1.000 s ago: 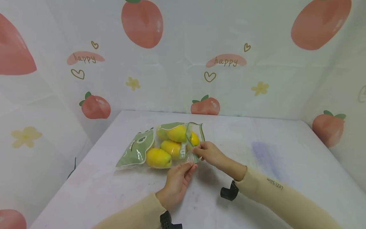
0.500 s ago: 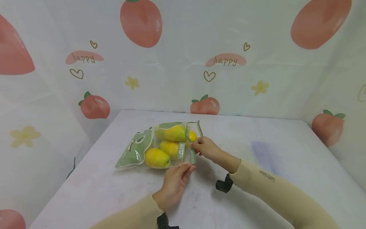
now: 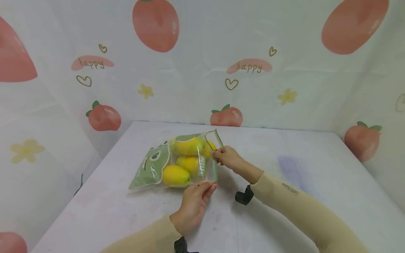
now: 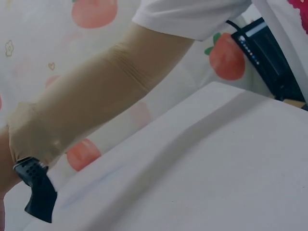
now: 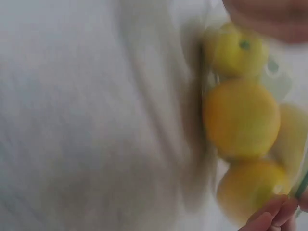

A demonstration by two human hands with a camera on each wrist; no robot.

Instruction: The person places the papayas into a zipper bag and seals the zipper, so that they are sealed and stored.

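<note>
A clear zip bag with a green cartoon face print lies tilted on the table, packed with several yellow fruits that look like lemons or mangoes. My left hand pinches the near corner of the bag's mouth between thumb and fingers. Farther along that edge, my right hand pinches the green zip strip. Beyond it the strip's far end stands up. From the right wrist, the fruits show through the plastic, with fingertips on the green edge at lower right. The left wrist view shows neither bag nor fruit.
The bag lies on a white table with a bluish smear at right. A white curtain printed with peaches hangs behind and at the sides. In the left wrist view, a dark device stands past the table's edge.
My right hand has moved away from me and slightly left along the bag's mouth, still pinching it. The green strip now runs straighter towards my left hand, which has barely moved.
</note>
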